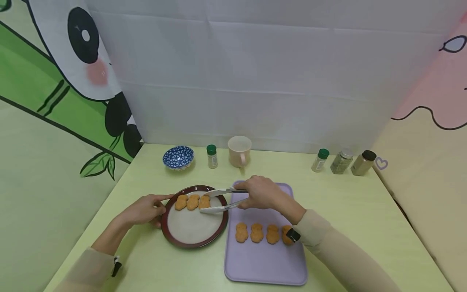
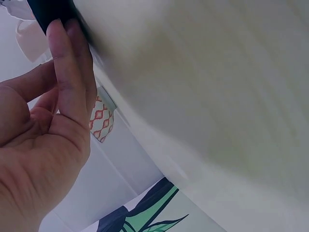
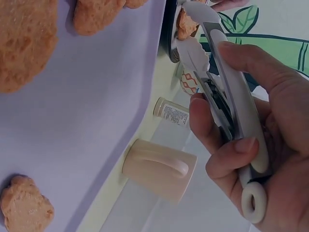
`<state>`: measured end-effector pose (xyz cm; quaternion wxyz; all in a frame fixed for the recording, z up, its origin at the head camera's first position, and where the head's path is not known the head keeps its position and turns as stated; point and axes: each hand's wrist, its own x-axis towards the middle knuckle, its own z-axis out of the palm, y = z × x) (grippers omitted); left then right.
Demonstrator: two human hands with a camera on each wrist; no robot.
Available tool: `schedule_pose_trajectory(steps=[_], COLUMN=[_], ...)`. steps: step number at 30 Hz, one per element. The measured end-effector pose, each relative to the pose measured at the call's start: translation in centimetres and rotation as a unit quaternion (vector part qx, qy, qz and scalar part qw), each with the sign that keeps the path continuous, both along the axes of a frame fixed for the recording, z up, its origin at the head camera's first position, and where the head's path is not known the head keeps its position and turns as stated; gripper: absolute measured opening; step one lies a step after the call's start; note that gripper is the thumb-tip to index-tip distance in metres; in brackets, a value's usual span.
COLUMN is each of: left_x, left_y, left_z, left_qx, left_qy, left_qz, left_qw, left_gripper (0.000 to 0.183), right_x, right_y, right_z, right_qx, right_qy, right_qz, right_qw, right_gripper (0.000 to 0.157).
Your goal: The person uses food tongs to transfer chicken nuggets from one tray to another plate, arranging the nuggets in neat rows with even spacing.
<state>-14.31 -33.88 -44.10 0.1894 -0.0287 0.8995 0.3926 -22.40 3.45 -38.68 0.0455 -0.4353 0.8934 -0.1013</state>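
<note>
In the head view, my right hand grips a pair of tongs with light scalloped tips. The tips reach over the plate, one on each side of a breaded nugget; whether they press on it is unclear. Two more nuggets lie beside it in a row. The round plate has a dark brown rim and a pale centre. My left hand touches the plate's left rim, its index finger stretched along the top. In the left wrist view, fairly straight fingers meet the dark rim.
A lilac tray with several nuggets lies right of the plate, under my right forearm. Behind stand a blue patterned bowl, a green-capped jar and a pink mug. Three seasoning jars stand back right.
</note>
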Motion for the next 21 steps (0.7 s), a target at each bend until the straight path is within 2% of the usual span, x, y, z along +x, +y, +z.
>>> schedule_pose_trajectory(steps=[6, 10, 16, 21], left_x=[-0.2, -0.1, -0.1, -0.3], left_y=[0.3, 0.3, 0.0, -0.4], left_z=[-0.2, -0.2, -0.2, -0.3], left_qx=[0.007, 0.012, 0.012, 0.022], left_qy=[-0.002, -0.011, -0.008, -0.006], left_qz=[-0.005, -0.003, -0.008, -0.015], left_qw=[1.0000, 0.9999, 0.9999, 0.9996], left_gripper=[0.054, 0.053, 0.054, 0.054], right_x=[-0.1, -0.1, -0.3, -0.3], right_y=[0.4, 1.9, 8.3, 15.0], right_z=[-0.3, 0.2, 2.6, 4.2], right_qx=[-0.005, -0.030, -0.074, -0.053], right_qy=[-0.012, -0.013, -0.011, -0.028], right_qz=[-0.009, -0.017, -0.040, -0.074], right_qw=[1.000, 0.999, 0.996, 0.995], right_gripper=[0.057, 0.061, 0.065, 0.067])
